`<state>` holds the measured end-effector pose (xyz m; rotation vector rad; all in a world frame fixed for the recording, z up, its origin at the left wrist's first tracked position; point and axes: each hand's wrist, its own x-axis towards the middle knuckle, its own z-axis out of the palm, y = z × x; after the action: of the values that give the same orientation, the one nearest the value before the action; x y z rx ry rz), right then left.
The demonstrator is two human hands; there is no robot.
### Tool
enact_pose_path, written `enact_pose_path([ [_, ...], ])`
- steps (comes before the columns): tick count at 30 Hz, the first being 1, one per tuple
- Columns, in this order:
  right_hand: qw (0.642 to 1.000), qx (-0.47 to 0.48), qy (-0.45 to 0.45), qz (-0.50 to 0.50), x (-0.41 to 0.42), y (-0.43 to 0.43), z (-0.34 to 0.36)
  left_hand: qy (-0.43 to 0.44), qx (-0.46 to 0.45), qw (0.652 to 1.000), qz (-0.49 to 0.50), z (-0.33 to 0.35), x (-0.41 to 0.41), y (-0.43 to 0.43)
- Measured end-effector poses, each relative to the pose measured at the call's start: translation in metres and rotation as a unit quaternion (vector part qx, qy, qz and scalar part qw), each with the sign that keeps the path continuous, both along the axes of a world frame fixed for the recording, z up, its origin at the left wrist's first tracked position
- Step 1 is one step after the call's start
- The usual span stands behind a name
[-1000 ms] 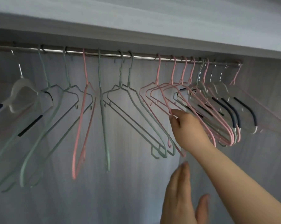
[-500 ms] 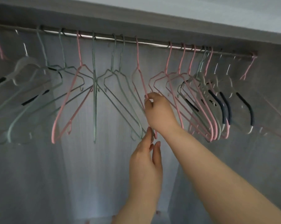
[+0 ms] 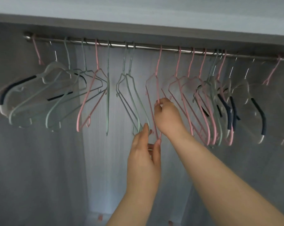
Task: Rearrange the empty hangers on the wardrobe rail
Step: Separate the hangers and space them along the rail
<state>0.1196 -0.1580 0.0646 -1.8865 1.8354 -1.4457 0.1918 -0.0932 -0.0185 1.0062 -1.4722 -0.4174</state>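
The left hand (image 3: 144,154) reaches up with its fingers nearly straight, and its thumb tip touches the low end of the pink hanger (image 3: 157,66). Just above it, the right hand (image 3: 168,118) pinches that hanger's wire with curled fingers. The pink hanger hangs near the middle of the rail (image 3: 170,50), turned almost edge-on with its long side running steeply down, between green hangers (image 3: 129,88) and other pink hangers (image 3: 183,90), with the grey back wall (image 3: 105,160) behind.

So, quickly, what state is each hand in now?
Left hand: open, thumb touching the pink hanger at its lower end.
Right hand: pinching the pink hanger.
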Motion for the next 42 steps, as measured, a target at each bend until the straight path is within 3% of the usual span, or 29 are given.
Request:
enact_pose_path([
  [4, 0.997, 0.065, 0.034, -0.005, -0.004, 0.002, 0.001, -0.051, -0.013, 0.999, 0.0, 0.002, -0.005, 0.007],
  [6, 0.993, 0.07, 0.091, -0.027, -0.003, 0.008, 0.003, -0.052, -0.027, 0.998, 0.011, 0.0, -0.003, 0.008],
  [9, 0.98, -0.098, 0.168, -0.043, 0.001, 0.016, 0.01, -0.004, -0.073, 0.996, 0.043, 0.005, 0.011, 0.009],
  [11, 0.972, -0.138, 0.187, -0.022, 0.007, 0.016, 0.017, 0.025, -0.096, 0.993, 0.066, 0.013, 0.024, 0.004],
  [13, 0.974, -0.076, 0.213, -0.014, 0.016, 0.012, 0.021, 0.023, -0.072, 0.994, 0.075, 0.024, 0.034, -0.006],
  [18, 0.966, 0.11, 0.234, -0.01, 0.035, 0.001, 0.027, -0.01, 0.118, 0.993, -0.02, 0.037, 0.035, -0.036],
  [23, 0.965, 0.183, 0.188, 0.008, 0.037, -0.017, 0.018, -0.015, 0.091, 0.996, -0.008, 0.022, 0.039, -0.042],
  [33, 0.986, 0.116, 0.123, 0.002, 0.034, -0.012, 0.008, 0.009, 0.069, 0.997, 0.023, 0.017, 0.055, -0.04],
  [42, 0.982, 0.149, 0.114, -0.012, 0.032, -0.01, 0.008, 0.028, 0.061, 0.998, 0.016, 0.02, 0.06, -0.03],
])
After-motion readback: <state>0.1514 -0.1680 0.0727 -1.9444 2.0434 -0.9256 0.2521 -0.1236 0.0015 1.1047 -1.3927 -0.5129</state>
